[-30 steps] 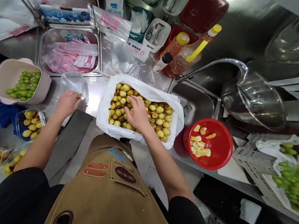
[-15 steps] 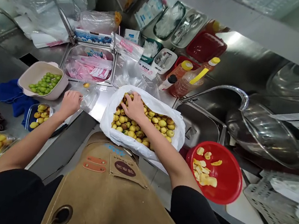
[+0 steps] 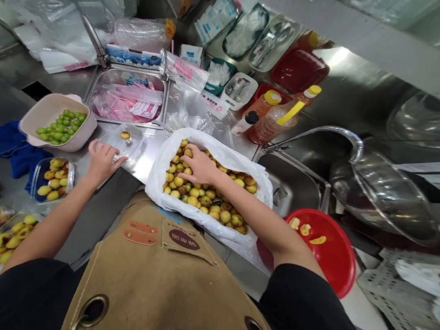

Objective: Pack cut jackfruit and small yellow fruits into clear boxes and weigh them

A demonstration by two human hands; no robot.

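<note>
In the head view, the right hand (image 3: 199,165) rests on yellow fruit (image 3: 206,201) in a white plastic bag (image 3: 158,189) at 12 o'clock, its fingers open and spread. The left hand (image 3: 101,163), fingers also open, sits against a clear plastic container (image 3: 122,143) at 11 o'clock, which holds one fruit.
</note>
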